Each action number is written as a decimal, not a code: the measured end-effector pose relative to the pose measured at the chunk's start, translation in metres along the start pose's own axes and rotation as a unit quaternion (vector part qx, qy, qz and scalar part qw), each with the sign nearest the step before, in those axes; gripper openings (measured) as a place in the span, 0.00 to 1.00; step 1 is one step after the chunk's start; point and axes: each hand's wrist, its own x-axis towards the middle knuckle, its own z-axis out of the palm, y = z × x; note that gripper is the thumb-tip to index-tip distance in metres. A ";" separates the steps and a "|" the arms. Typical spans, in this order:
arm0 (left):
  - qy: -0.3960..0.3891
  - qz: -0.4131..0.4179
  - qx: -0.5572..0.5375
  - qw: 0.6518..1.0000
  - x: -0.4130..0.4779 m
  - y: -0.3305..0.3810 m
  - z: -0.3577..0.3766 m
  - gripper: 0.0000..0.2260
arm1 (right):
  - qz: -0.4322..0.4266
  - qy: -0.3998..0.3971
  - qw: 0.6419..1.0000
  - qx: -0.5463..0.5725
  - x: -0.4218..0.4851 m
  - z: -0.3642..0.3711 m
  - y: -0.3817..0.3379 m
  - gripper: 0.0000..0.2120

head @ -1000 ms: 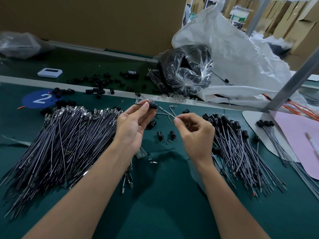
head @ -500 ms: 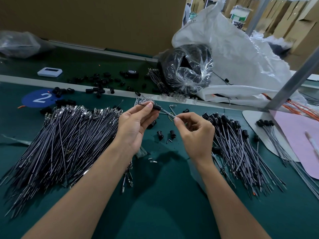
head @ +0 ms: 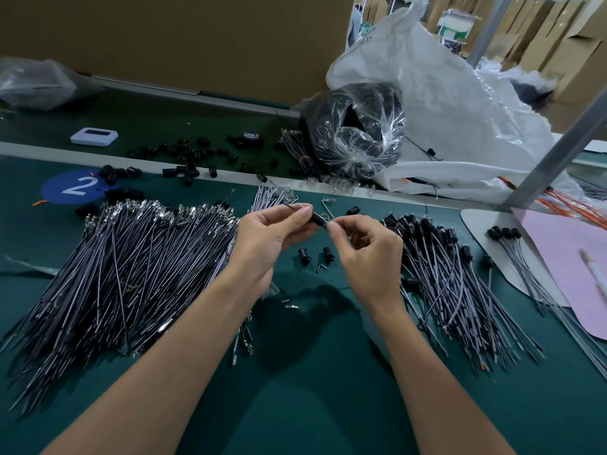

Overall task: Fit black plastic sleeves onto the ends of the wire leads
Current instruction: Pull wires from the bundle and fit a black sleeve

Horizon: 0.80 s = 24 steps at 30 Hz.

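Black sleeve (head: 318, 219) held above the green counter (head: 312, 372), left hand (head: 269, 239) fingers pinch one end, right hand (head: 369, 254) fingers pinch the other end, bare wire leads (head: 131, 267) piled left, sleeved leads (head: 443, 267) piled right

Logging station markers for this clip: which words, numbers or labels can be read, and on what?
"2": white numeral on the blue round sticker on the green bench, left.
White device: dark screen, nothing legible.
White sack: small dark marks near its top, too blurred to read.
Cardboard boxes: any print too small to read.
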 end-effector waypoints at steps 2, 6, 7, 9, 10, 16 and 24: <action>-0.004 0.004 0.022 1.000 -0.002 -0.003 0.002 0.02 | -0.011 -0.009 1.000 -0.015 -0.001 0.001 -0.001 0.02; 0.001 0.001 0.032 1.000 -0.003 -0.003 0.002 0.02 | 0.008 -0.020 1.000 -0.010 0.001 0.000 0.001 0.05; 0.000 0.001 0.036 0.999 -0.003 -0.003 0.001 0.02 | 0.012 -0.024 1.000 -0.005 0.002 0.000 0.002 0.07; -0.008 0.003 0.049 0.999 -0.003 -0.003 0.002 0.02 | 0.013 -0.038 0.999 0.006 0.002 -0.001 0.001 0.08; -0.016 0.005 0.055 0.998 -0.004 -0.004 0.002 0.02 | 0.011 -0.044 0.999 0.009 0.002 -0.001 0.000 0.08; -0.025 -0.001 0.050 0.998 -0.005 -0.003 0.001 0.08 | 0.019 -0.053 0.998 0.015 0.002 -0.002 -0.003 0.08; 0.102 0.048 -0.012 0.994 -0.001 0.015 -0.006 0.01 | 0.026 -0.008 1.000 -0.012 0.004 -0.007 0.001 0.06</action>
